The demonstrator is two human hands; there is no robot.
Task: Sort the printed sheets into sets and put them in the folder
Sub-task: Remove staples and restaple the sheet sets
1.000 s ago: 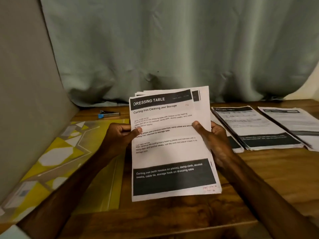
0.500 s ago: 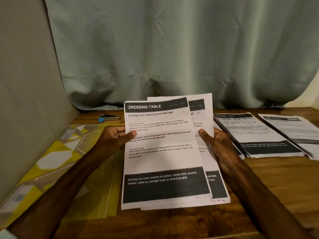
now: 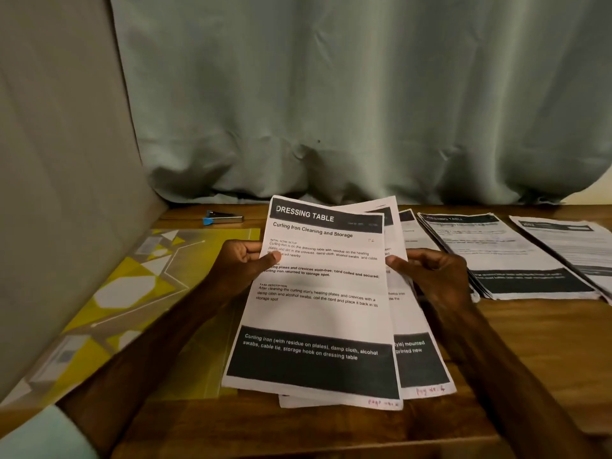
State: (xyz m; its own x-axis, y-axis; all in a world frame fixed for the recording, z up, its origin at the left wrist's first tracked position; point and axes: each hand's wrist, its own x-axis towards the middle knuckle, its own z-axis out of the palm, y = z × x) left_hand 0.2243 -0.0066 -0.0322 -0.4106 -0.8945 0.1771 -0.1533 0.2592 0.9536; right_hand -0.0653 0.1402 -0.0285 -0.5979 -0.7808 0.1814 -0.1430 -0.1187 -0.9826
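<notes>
Head view: our left hand (image 3: 240, 260) and right hand (image 3: 430, 274) each pinch fanned sheets (image 3: 318, 309); two sets (image 3: 500, 256) lie right, folder (image 3: 139, 293) left seemingly unfilled.

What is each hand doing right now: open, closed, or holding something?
Left hand: pinches the left edge of the top Dressing Table sheet.
Right hand: grips the right edge of the sheets behind it.

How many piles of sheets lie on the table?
3: middle pile beside the right hand, far pile at the right edge, near pile partly hidden behind the held sheets; more may be hidden.
</notes>
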